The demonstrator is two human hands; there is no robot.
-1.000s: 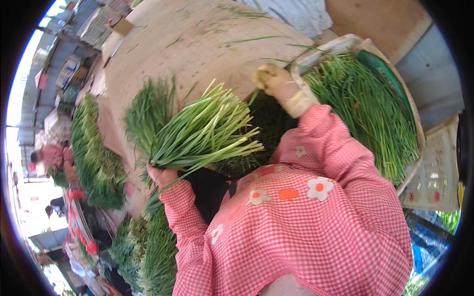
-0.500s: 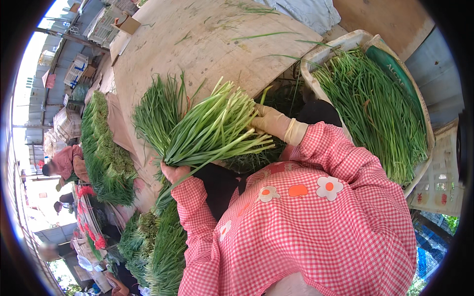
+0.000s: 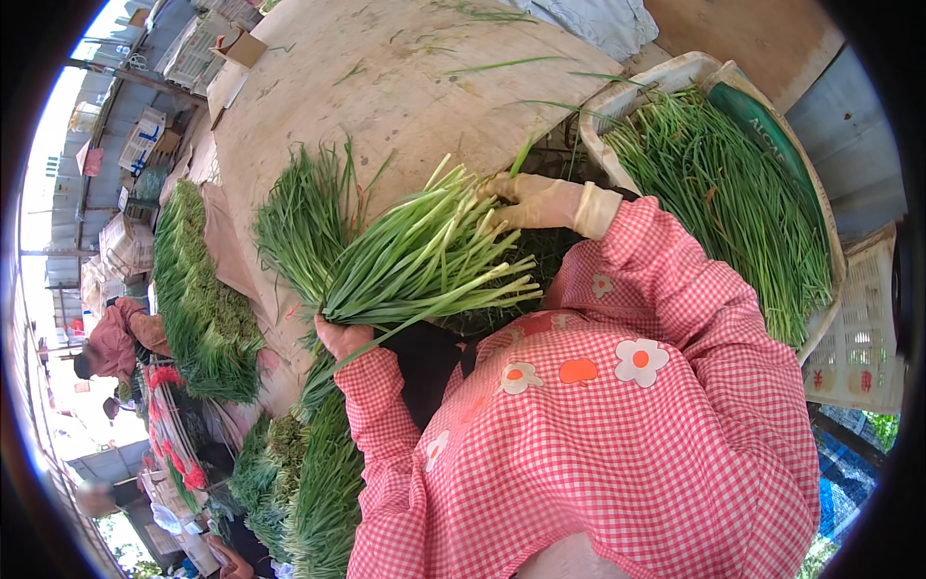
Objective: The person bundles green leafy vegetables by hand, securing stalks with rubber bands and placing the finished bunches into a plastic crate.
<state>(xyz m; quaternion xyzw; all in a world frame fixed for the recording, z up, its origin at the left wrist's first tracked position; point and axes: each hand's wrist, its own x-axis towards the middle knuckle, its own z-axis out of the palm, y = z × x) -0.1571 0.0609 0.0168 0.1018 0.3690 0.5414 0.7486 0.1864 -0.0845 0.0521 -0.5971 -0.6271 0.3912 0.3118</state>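
Note:
My left hand (image 3: pixel 345 338) is closed round the leafy part of a loose bunch of garlic chives (image 3: pixel 415 256), whose pale cut stems fan out to the right. At those stem ends is my right hand (image 3: pixel 540 204), in a cream glove, its fingers a little apart and touching the outer stems. A single green blade (image 3: pixel 522 154) sticks up just behind the glove; whether the fingers touch it I cannot tell. Just beyond the held bunch, another bunch of chives (image 3: pixel 307 217) lies on the board, with a thin red tie by it.
A wide wooden board (image 3: pixel 415 106) with stray blades stretches ahead. At the right stands a white crate (image 3: pixel 596 130) full of chives with a green cloth. Stacked chives (image 3: pixel 198 299) lie at left, more (image 3: pixel 323 487) beside my left arm. Another person (image 3: pixel 114 343) bends over at far left.
My right hand has shifted slightly right and up, and its fingers have loosened from the stem ends. My left hand keeps its hold on the bunch. The person at left bends lower.

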